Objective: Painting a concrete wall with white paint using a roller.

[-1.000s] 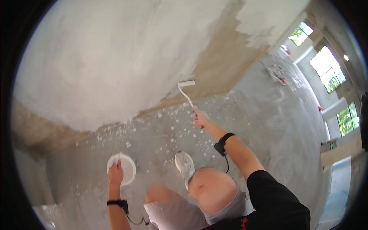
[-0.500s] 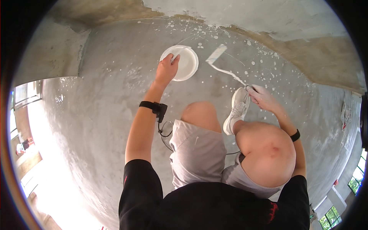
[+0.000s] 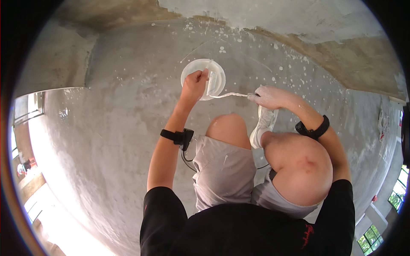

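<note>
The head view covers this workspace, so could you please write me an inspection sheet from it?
Surface: grey floor with white spots, many of them near the wall.
Job's things: white bucket; paint roller, its head at the bucket's opening.
Clutter: crumpled pale item on the floor at far right, kind unclear.
Hands: left hand closed on the bucket, exact hold unclear; right hand closed on the roller's handle.
Cables: black cable hanging by the left wrist strap.
Surroundings: wall partly white, partly brown; windows toward both sides.
</note>
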The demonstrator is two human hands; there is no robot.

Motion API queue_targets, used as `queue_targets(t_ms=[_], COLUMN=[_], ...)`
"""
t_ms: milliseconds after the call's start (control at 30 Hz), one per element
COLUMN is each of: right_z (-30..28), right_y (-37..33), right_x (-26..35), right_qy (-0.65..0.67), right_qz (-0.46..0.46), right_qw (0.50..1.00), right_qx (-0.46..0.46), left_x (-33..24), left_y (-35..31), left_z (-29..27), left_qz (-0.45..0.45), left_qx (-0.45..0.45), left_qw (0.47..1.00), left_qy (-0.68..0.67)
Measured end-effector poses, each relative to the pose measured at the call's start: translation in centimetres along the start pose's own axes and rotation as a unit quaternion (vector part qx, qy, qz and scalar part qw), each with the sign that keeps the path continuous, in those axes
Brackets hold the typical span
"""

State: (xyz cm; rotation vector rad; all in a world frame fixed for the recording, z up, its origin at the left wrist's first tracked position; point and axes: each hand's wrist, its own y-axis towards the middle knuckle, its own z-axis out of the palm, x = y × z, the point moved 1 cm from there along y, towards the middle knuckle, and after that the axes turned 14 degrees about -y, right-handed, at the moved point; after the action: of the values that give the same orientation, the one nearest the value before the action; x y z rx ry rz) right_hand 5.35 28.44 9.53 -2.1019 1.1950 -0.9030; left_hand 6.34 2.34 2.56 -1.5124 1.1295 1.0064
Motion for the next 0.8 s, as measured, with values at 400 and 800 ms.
queue_targets(t_ms=[400, 800], right_z=[-0.4, 2.5], right_y=[4.6, 6.8], right_x=[2.8, 3.5], right_qy=[-0.153, -0.215], right_qz=[-0.053, -0.081], right_qw=[0.986, 0.966], right_qx=[0.034, -0.119], left_x=[2.9, 3.6], left_y=[-1.6, -1.8], left_z=[-0.3, -0.9], left_qz=[-0.057, -0.052], left_qx=[0.044, 0.017], left_qw=[0.991, 0.994], left_qy=[-0.114, -0.09])
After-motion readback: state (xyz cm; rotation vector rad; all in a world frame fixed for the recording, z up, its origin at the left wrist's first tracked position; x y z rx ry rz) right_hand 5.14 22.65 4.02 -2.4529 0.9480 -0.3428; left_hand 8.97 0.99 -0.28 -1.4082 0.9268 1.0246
